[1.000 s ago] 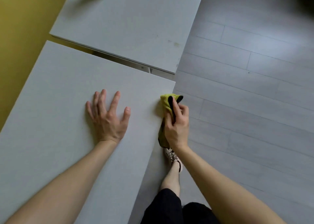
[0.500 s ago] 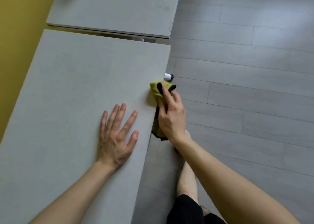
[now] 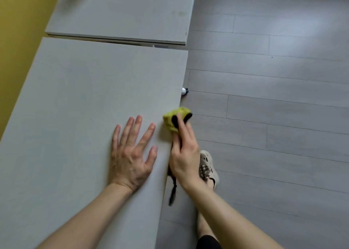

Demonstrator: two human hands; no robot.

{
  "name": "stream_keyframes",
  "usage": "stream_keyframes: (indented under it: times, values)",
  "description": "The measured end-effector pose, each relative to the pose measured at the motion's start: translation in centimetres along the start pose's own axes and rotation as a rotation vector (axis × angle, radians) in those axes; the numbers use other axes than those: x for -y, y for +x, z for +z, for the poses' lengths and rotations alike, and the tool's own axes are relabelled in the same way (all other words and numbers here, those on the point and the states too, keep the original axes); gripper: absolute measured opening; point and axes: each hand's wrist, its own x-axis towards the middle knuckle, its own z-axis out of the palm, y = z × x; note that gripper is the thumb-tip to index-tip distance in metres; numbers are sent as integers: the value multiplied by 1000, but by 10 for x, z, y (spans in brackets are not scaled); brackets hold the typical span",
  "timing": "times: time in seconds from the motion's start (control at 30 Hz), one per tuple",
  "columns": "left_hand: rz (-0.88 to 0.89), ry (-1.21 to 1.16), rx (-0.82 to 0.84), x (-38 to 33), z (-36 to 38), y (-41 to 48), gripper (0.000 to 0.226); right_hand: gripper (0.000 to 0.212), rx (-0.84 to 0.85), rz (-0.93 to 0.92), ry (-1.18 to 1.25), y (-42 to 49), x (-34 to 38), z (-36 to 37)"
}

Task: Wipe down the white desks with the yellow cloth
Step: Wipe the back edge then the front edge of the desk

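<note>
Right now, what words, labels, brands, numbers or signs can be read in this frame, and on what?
None can be read.
The near desk, far desk, yellow cloth, shoe and floor carry no visible text.
The small white object at the desk edge is too small to tell.

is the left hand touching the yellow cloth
Apart. The head view shows bare desk between the left hand, flat on top, and the yellow cloth, which the right hand grips at the desk's edge.
</note>
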Motion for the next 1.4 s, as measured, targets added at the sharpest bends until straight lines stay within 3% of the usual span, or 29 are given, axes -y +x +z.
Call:
stream_keyframes:
  times: [0.2, 0.47, 0.7, 0.83, 0.97, 1.23, 1.3, 1.4]
  values:
    - [4, 10, 12, 1, 3, 7, 63, 54, -142, 14, -30, 171, 16, 14]
    - [-13, 1, 23, 0, 3, 16, 63, 60, -26, -24, 11, 17, 3, 1]
    - [-9, 9, 28, 0, 2, 18, 63, 49, -70, 13, -3, 195, 15, 5]
    - [-5, 15, 28, 0, 2, 17, 63, 50, -62, 3, 62, 105, 8, 3]
    - [-5, 11, 25, 1, 2, 18, 62, 60, 63, -29, 45, -22, 0, -17]
    - [-4, 25, 18, 0, 3, 22, 63, 49, -30, -12, 22, 162, 4, 2]
    - [2, 33, 15, 2, 5, 23, 63, 50, -48, -30, 28, 144, 5, 3]
    - [-2, 31, 22, 2, 4, 21, 61, 56, -11, -12, 75, 31, -3, -3]
